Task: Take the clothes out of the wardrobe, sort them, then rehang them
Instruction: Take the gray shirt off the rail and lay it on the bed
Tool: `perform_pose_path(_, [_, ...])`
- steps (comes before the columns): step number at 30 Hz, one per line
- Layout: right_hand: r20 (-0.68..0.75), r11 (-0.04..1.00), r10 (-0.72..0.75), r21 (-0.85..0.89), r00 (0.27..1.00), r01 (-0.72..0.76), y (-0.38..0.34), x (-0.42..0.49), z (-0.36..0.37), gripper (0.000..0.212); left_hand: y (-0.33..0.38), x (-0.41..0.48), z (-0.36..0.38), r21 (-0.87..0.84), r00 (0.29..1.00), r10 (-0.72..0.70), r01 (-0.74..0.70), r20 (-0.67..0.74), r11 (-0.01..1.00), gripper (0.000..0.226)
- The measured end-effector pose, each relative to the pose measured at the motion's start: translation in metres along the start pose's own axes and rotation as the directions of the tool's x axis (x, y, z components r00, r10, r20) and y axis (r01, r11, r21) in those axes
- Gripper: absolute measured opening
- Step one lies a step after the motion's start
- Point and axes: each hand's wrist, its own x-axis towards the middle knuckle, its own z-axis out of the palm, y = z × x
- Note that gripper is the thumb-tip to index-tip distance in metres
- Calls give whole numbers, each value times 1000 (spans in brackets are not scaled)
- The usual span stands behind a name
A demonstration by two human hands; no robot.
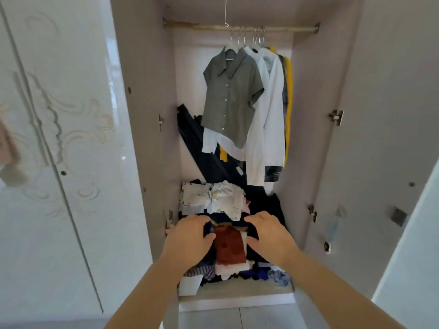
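The wardrobe stands open with a metal rail (204, 26) across its top. On hangers there I see a grey-green short-sleeved shirt (231, 96), a white shirt (270, 119) and yellow clothes (288, 103) behind it. A pile of folded clothes (213, 200) fills the wardrobe floor. My left hand (190, 236) and my right hand (268, 236) reach down into the pile, each gripping one side of a dark navy garment (225, 220) that lies over a rust-red piece (229, 245). Both sets of fingers curl around the dark cloth.
A glossy white door with scroll ornament (59, 138) stands closed on the left. The open right door (370, 138) shows hinges. A dark slanted board (202, 148) leans inside behind the hanging clothes. One bare hanger hook (225, 13) dangles above the rail. Pale floor tiles (213, 317) lie below.
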Motion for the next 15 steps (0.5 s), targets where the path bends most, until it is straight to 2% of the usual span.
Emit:
perform_pose_path(6, [-130, 1000, 21, -1, 991, -21, 22, 79, -35, 51, 11, 112, -17, -95, 987, 123, -133, -105, 987, 41])
perform_pose_path(11, [-197, 999, -44, -15, 979, 42, 45, 159, -61, 52, 25, 200, -29, -170, 971, 120, -156, -207, 973, 43])
perform_pose_path(15, [-233, 995, -104, -19, 967, 102, 71, 232, -84, 52, 34, 269, -39, -128, 947, 108, -152, -302, 980, 39])
